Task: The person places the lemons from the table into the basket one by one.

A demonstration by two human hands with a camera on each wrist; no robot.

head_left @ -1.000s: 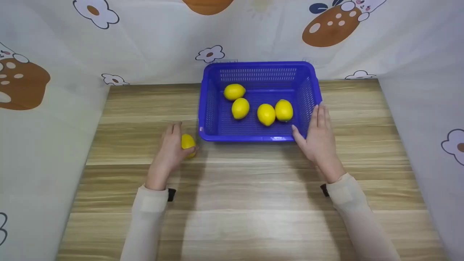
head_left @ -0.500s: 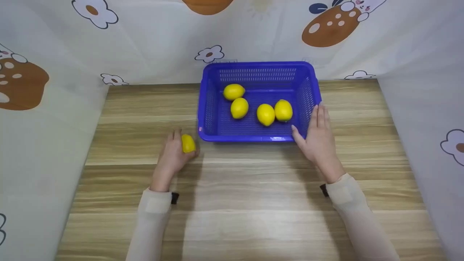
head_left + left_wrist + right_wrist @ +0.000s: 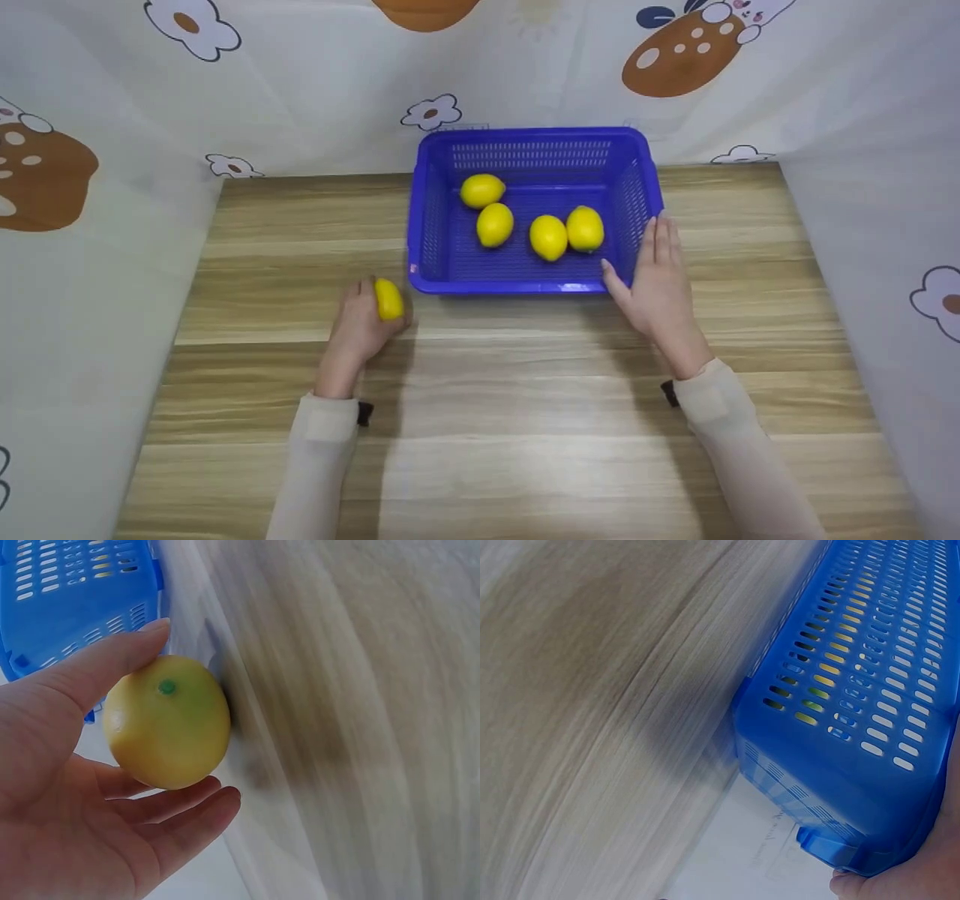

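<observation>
Between the curled thumb and fingers of my left hand (image 3: 358, 322) is a yellow lemon (image 3: 389, 299), just off the front left corner of a blue plastic basket (image 3: 495, 286). The left wrist view shows the green-tipped end of this lemon (image 3: 169, 724); whether it touches the table cannot be told. My right hand (image 3: 661, 300) rests at the basket's front right corner, fingers straight along the right rim, thumb over the front rim. Inside the basket lie several lemons: one at the back left (image 3: 482, 191), another just before it (image 3: 495, 225), and a touching pair (image 3: 548, 238) further right.
The basket stands at the back of a wood-grain table (image 3: 480, 420), close to a pale printed curtain (image 3: 315, 90). Similar cloth rises at the left and right sides. Slotted basket walls (image 3: 840, 690) fill the right wrist view's right side.
My left hand has drawn slightly back toward the person, its fingers closing further round the lemon. The right hand stays at the basket's corner, and the lemons inside keep their places.
</observation>
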